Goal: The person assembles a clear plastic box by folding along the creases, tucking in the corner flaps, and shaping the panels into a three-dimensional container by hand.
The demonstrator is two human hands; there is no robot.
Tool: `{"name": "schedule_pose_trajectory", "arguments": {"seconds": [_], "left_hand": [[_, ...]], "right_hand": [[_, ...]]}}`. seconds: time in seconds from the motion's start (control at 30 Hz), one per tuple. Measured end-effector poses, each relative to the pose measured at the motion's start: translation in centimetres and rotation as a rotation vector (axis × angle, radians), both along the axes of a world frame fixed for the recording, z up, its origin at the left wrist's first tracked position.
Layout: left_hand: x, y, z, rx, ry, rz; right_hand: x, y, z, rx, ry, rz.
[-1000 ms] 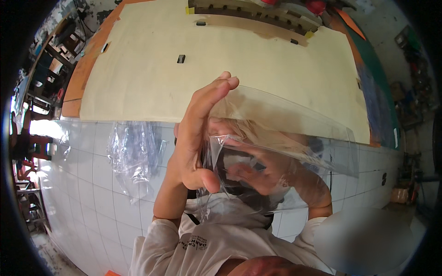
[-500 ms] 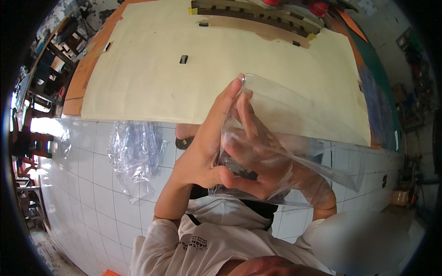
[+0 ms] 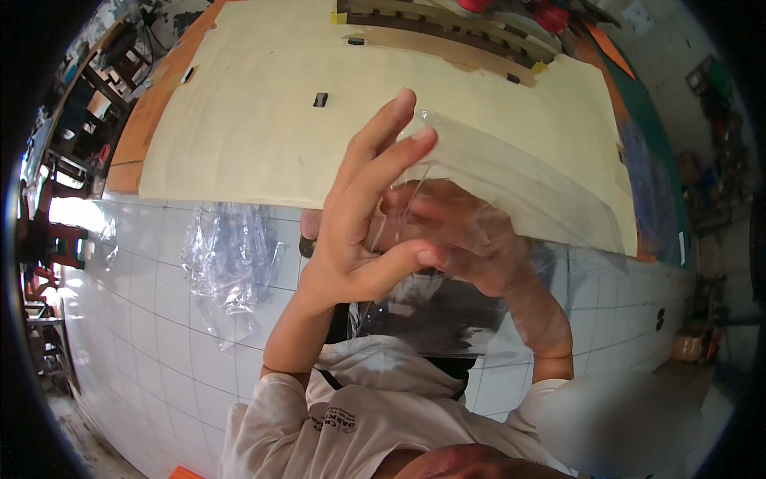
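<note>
A large clear plastic sleeve (image 3: 542,184) hangs in front of my body, over the near edge of the table. My right hand (image 3: 471,239) shows through its clear film and appears to be inside it, with the forearm covered too. Its fingers point left, partly bent and apart, with nothing visible in them. At the sleeve's left edge is my left hand (image 3: 351,231), outside the film. Its fingers stretch upward and its thumb stands well away from them. Whether its palm touches the film I cannot tell.
Pale yellow sheeting covers the table (image 3: 239,120). A small black block (image 3: 320,100) sits on it, and a long dark slotted bar (image 3: 447,36) lies at the far side. Crumpled clear plastic (image 3: 231,255) lies on the tiled floor at left. Blue-tinted film (image 3: 650,176) hangs at the right edge.
My left hand has opened, its fingers lifting off the sleeve's edge and its thumb parting from my right hand. My right hand has moved up, its fingers turning leftward inside the sleeve.
</note>
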State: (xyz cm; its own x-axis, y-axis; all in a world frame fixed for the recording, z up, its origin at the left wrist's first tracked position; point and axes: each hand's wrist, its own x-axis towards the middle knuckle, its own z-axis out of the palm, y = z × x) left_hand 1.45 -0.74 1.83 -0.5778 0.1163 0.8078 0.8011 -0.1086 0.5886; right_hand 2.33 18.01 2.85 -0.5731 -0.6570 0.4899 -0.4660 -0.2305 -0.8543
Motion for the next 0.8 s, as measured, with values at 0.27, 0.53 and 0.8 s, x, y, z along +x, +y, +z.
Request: {"name": "schedule_pose_trajectory", "arguments": {"seconds": [0.27,0.53,0.8], "left_hand": [[-0.6,-1.5,2.1,-0.116,0.068,-0.043],[1.8,-1.4,4.1,-0.221,-0.012,-0.1],[1.0,-2.0,3.1,-0.161,-0.093,-0.219]], "right_hand": [[1.3,-0.6,1.4,-0.17,-0.294,0.035],[2.4,-0.6,2.5,-0.207,-0.481,0.19],[3.1,-1.8,2.2,-0.299,-0.714,0.348]]}}
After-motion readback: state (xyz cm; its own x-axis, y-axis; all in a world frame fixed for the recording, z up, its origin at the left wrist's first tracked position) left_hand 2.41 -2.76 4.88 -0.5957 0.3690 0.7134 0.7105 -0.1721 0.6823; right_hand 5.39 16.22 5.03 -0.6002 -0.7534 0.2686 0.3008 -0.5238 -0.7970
